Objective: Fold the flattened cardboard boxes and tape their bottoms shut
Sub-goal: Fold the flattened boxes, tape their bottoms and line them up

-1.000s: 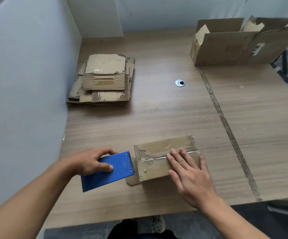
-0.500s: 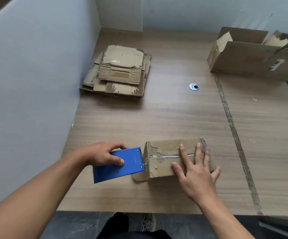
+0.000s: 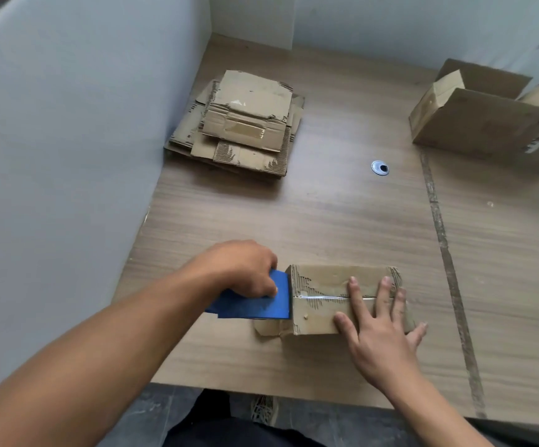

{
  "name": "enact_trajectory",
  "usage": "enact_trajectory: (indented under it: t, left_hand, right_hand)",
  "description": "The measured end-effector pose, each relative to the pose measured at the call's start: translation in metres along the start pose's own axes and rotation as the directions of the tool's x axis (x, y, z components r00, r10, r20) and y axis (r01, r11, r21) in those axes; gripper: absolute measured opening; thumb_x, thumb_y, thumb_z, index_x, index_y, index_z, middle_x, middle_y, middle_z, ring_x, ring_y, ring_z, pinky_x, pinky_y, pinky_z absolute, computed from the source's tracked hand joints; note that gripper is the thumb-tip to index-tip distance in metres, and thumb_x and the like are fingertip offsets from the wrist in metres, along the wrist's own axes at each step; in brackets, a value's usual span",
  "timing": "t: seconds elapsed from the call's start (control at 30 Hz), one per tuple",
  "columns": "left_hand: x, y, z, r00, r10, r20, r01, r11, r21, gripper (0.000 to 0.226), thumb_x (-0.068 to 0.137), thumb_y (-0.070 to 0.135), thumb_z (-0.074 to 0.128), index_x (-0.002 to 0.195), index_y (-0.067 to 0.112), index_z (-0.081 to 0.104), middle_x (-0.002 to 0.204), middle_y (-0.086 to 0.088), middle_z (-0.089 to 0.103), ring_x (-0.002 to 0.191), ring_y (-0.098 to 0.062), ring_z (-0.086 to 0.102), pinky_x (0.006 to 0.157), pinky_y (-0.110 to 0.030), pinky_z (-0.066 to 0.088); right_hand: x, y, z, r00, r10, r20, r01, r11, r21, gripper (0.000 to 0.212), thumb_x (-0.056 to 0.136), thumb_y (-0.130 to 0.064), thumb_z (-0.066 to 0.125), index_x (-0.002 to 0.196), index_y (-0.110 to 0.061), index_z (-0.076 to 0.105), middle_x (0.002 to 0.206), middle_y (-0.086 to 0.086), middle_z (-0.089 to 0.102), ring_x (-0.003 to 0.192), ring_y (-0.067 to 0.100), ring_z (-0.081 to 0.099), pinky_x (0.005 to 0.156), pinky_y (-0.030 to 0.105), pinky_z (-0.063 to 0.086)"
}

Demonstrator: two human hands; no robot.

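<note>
Two hands are busy low in the middle of the frame. The left hand (image 3: 242,269) has its fingers curled round a blue tape dispenser (image 3: 255,306), whose edge butts right up against the left end of the small box (image 3: 323,312). That box sits bottom-up on the wooden table (image 3: 326,221), near the front edge. A shiny strip of tape (image 3: 323,297) runs along its centre seam. The right hand (image 3: 378,333) lies flat on top with fingers spread wide, pressing down and covering most of the box's right half, so you can't see how far the tape goes under it. One loose flap pokes out at the lower left corner of the box.

Around it: a messy stack of flattened boxes (image 3: 245,124) sits in the upper middle, tucked against the grey partition (image 3: 52,156) that fills the left side. Already-folded open boxes (image 3: 474,124) sit at the upper right edge, partly cut off. A round metal grommet (image 3: 379,167) sits in the table between those two piles. A worn seam line (image 3: 445,253) runs down the table at the right. Nothing lies between the box and either pile.
</note>
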State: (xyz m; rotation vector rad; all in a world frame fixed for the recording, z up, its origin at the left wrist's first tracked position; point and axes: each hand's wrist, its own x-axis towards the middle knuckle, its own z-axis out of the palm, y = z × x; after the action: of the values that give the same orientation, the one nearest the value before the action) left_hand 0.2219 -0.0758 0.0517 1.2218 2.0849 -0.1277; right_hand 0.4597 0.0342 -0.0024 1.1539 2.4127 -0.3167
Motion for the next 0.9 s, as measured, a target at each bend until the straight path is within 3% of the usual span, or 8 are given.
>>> enact_trajectory:
  t: [0.07, 0.17, 0.27, 0.4, 0.6, 0.73, 0.83, 0.9]
  left_hand:
    - [0.0, 0.018, 0.007, 0.998, -0.032, -0.062, 0.036, 0.997, 0.069, 0.015, 0.083, 0.033, 0.058, 0.091, 0.02, 0.058, 0.097, -0.003, 0.064, 0.083, -0.026, 0.057, 0.068, -0.032, 0.044]
    - [0.0, 0.021, 0.026, 0.996, -0.079, -0.043, 0.082, 0.995, 0.051, 0.01, 0.084, 0.031, 0.057, 0.089, 0.023, 0.056, 0.103, -0.002, 0.067, 0.083, -0.025, 0.054, 0.069, -0.032, 0.041]
    - [-0.007, 0.0, 0.035, 0.987, -0.146, -0.064, 0.144, 0.989, -0.031, 0.024, 0.085, 0.038, 0.056, 0.106, 0.027, 0.059, 0.11, 0.002, 0.065, 0.096, -0.025, 0.059, 0.071, -0.032, 0.039]
    - [-0.014, -0.035, 0.044, 0.964, -0.212, -0.162, 0.193, 0.973, -0.125, 0.04, 0.086, 0.046, 0.054, 0.124, 0.037, 0.054, 0.114, 0.005, 0.065, 0.1, -0.023, 0.061, 0.077, -0.034, 0.047]
    - [-0.023, -0.062, 0.057, 0.945, -0.239, -0.221, 0.116, 0.881, -0.459, 0.056, 0.088, 0.044, 0.061, 0.14, 0.046, 0.039, 0.12, 0.009, 0.063, 0.098, -0.017, 0.061, 0.081, -0.033, 0.051]
    - [-0.029, -0.064, 0.067, 0.932, -0.223, -0.287, 0.042, 0.851, -0.524, 0.057, 0.087, 0.042, 0.064, 0.138, 0.049, 0.039, 0.112, 0.011, 0.064, 0.094, -0.012, 0.062, 0.078, -0.03, 0.051]
    - [-0.033, -0.063, 0.072, 0.918, -0.207, -0.34, -0.004, 0.849, -0.529, 0.057, 0.088, 0.042, 0.065, 0.138, 0.051, 0.039, 0.112, 0.015, 0.064, 0.092, -0.009, 0.062, 0.075, -0.026, 0.047]
    - [-0.034, -0.06, 0.074, 0.904, -0.193, -0.381, -0.047, 0.842, -0.537, 0.057, 0.089, 0.042, 0.066, 0.137, 0.053, 0.037, 0.111, 0.017, 0.065, 0.092, -0.009, 0.063, 0.078, -0.027, 0.049]
  right_hand:
    - [-0.002, -0.004, -0.01, 1.0, -0.001, -0.014, 0.0, 0.997, -0.077, 0.064, 0.09, -0.072, 0.002, 0.143, -0.053, -0.03, 0.158, 0.009, -0.036, 0.147, 0.041, -0.025, 0.11, 0.075, -0.003]
    - [-0.006, -0.021, -0.023, 0.99, -0.079, -0.114, 0.06, 0.985, -0.161, 0.064, 0.098, -0.065, 0.015, 0.143, -0.053, -0.029, 0.156, 0.015, -0.037, 0.146, 0.043, -0.027, 0.111, 0.074, -0.004]
    - [-0.007, -0.049, -0.018, 0.984, -0.128, -0.121, 0.126, 0.992, -0.028, 0.074, 0.094, -0.072, 0.023, 0.151, -0.049, -0.019, 0.162, 0.016, -0.023, 0.151, 0.034, -0.019, 0.118, 0.064, 0.002]
    - [0.007, -0.073, -0.001, 0.988, -0.11, -0.109, 0.109, 0.994, -0.023, 0.09, 0.084, -0.083, 0.028, 0.154, -0.042, -0.012, 0.161, 0.024, -0.02, 0.147, 0.044, -0.021, 0.11, 0.072, -0.003]
    - [0.026, -0.037, -0.028, 0.921, -0.388, -0.011, 0.383, 0.914, -0.135, 0.087, 0.091, -0.057, 0.053, 0.153, -0.049, -0.008, 0.162, 0.01, -0.027, 0.15, 0.035, -0.021, 0.118, 0.063, -0.003]
    - [0.02, -0.023, -0.03, 0.942, -0.332, -0.045, 0.321, 0.934, -0.158, 0.083, 0.091, -0.04, 0.054, 0.148, -0.058, -0.005, 0.161, 0.01, -0.029, 0.149, 0.039, -0.023, 0.12, 0.059, -0.001]
    - [0.016, -0.027, -0.011, 0.945, -0.283, -0.161, 0.279, 0.959, -0.051, 0.07, 0.085, -0.059, 0.062, 0.142, -0.056, 0.022, 0.165, 0.015, -0.011, 0.15, 0.043, -0.009, 0.117, 0.066, 0.004]
    - [0.016, -0.029, 0.0, 0.93, -0.261, -0.259, 0.264, 0.964, -0.021, 0.066, 0.07, -0.059, 0.078, 0.127, -0.049, 0.046, 0.16, 0.022, 0.024, 0.145, 0.051, 0.022, 0.106, 0.075, 0.023]
